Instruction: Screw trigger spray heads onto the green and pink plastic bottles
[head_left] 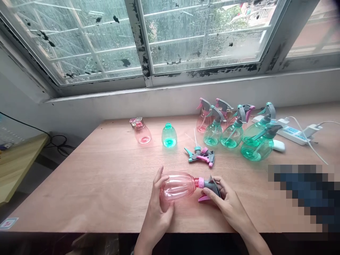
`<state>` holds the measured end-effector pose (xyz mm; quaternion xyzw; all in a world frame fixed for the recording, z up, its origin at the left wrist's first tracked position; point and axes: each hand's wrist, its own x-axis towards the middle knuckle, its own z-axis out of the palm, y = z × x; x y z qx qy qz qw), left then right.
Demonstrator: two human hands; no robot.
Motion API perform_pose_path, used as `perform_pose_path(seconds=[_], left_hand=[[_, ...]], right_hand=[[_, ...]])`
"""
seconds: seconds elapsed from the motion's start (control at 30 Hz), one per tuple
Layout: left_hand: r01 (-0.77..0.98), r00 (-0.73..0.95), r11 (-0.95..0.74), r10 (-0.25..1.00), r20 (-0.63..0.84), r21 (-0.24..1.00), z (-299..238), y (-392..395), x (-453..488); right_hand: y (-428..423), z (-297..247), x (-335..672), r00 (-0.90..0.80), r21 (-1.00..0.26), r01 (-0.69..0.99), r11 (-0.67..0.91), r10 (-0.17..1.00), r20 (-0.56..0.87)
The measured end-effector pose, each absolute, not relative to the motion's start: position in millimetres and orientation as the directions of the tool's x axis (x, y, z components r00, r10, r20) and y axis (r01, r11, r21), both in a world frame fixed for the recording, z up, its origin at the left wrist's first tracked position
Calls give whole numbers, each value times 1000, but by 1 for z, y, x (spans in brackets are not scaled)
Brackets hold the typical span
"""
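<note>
A clear pink spray bottle (177,186) lies on its side just above the table's front part, its neck pointing right. My left hand (159,205) wraps around the rounded base of the bottle. At the neck, a grey and pink spray head (211,186) meets the bottle through its pink collar, and my right hand (228,202) grips this head. Whether the collar is fully tight cannot be seen. Beyond the hands lie two loose spray heads (201,156), one teal and one pink. Further back stand an open pink bottle (142,134) and an open green bottle (169,136).
Several assembled spray bottles (231,136) stand together at the back right. Behind them are a white power strip (294,134) with cables and a white mouse-like object (278,145). Small boxes (136,121) sit by the pink bottle. A window (148,42) rises behind the table (92,187).
</note>
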<state>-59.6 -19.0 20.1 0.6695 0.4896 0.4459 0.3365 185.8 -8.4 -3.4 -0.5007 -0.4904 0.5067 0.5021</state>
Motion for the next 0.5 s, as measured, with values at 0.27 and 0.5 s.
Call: perform_pose_path(seconds=[0.27,0.5], left_hand=[[150,-12,-188,981,192,971,10,-20,-49],[-1,-221,-131,967,127,991,9,-17,-27]], right_hand=[[-23,6,171,88,-971,-218,-95,989,-116],[-23,7,163,79,-945,-325,-32,995,-61]])
